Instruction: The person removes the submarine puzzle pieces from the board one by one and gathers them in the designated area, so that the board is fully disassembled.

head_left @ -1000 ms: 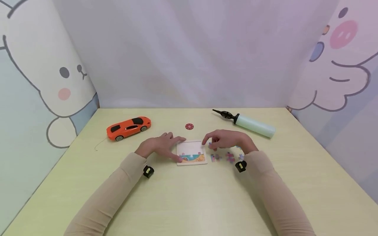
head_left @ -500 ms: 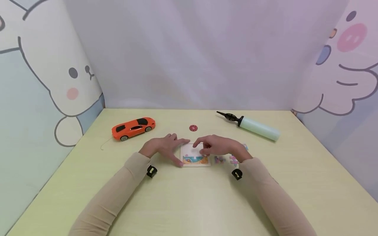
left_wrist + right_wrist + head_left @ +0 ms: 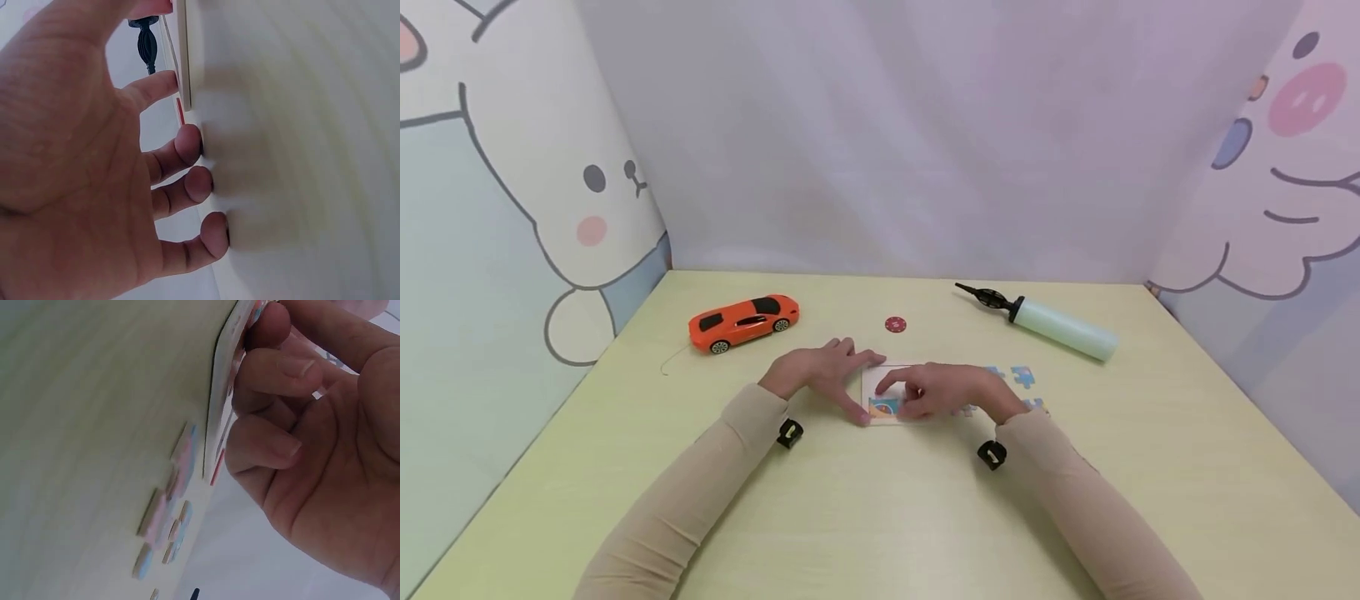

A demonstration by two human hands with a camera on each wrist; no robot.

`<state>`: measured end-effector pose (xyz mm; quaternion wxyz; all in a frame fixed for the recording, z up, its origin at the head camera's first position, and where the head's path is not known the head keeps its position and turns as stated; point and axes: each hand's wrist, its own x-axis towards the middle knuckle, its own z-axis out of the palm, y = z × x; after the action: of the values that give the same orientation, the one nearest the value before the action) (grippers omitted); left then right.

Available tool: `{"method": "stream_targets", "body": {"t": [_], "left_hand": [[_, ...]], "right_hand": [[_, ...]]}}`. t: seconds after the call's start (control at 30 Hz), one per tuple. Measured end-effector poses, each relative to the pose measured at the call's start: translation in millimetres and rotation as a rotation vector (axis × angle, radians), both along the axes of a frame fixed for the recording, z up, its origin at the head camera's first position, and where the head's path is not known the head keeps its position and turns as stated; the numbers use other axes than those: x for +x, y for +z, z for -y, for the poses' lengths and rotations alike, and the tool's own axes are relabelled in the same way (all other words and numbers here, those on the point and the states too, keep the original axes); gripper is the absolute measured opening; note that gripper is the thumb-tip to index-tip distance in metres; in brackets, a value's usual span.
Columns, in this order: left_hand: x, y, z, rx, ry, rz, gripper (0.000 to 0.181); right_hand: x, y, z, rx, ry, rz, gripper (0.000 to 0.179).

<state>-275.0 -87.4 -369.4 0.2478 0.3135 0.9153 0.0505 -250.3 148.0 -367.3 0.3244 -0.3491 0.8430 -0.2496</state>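
Observation:
A shallow puzzle tray [image 3: 867, 382] with a pale base lies mid-table; a strip of blue and orange picture [image 3: 883, 407] fills its near side. My left hand [image 3: 827, 369] is at its left side, thumb and forefinger spread, touching its near and far left corners. In the left wrist view the other left fingers [image 3: 214, 234] rest on the table. My right hand [image 3: 943, 389] is over the tray's right part, forefinger extended toward the base and other fingers bent. Whether a puzzle piece is under its thumb is hidden.
Loose puzzle pieces [image 3: 1022, 377] lie right of the tray, partly under the right arm. Beyond are a red poker chip [image 3: 896, 324], an orange toy car [image 3: 745, 323] at left and a pale green hand pump [image 3: 1063, 327] at right. A curtain [image 3: 895, 167] hangs behind.
My right hand has moved left from beside the loose pieces to over the tray, covering the right part of the picture strip. The left hand keeps its place at the tray. The view has shifted slightly.

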Motion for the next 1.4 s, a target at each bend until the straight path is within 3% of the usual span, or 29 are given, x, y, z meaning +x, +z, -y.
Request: {"method": "stream_targets", "body": {"t": [0.3,0.47,0.73,0.93,1.1,1.4], "left_hand": [[-4.7,8.6,-3.7,-0.021,-0.02,-0.037,0.102],[-7.0,11.2,-4.0,-0.022,-0.021,-0.034,0.102],[-4.5,6.9,-2.5,-0.029,-0.012,-0.031,0.102],[-3.7,7.0,-1.7,-0.025,0.004,-0.026,0.102],[-3.4,2.7,-0.5,-0.028,0.002,-0.024,0.102],[-1.4,-2.4,-1.7,-0.026,-0.013,-0.026,0.102]], "right_hand": [[5.3,7.0,4.1,0.009,-0.031,-0.118,0.041],[6.6,11.1,6.5,0.003,-0.058,-0.1,0.04],[4.5,4.1,7.6,-0.043,-0.093,-0.022,0.038],[3.0,5.3,8.2,-0.05,-0.167,0.037,0.02],[-0.5,1.9,8.4,-0.069,-0.18,0.027,0.009],[-3.8,-5.7,9.4,-0.192,-0.151,0.012,0.004]]}}
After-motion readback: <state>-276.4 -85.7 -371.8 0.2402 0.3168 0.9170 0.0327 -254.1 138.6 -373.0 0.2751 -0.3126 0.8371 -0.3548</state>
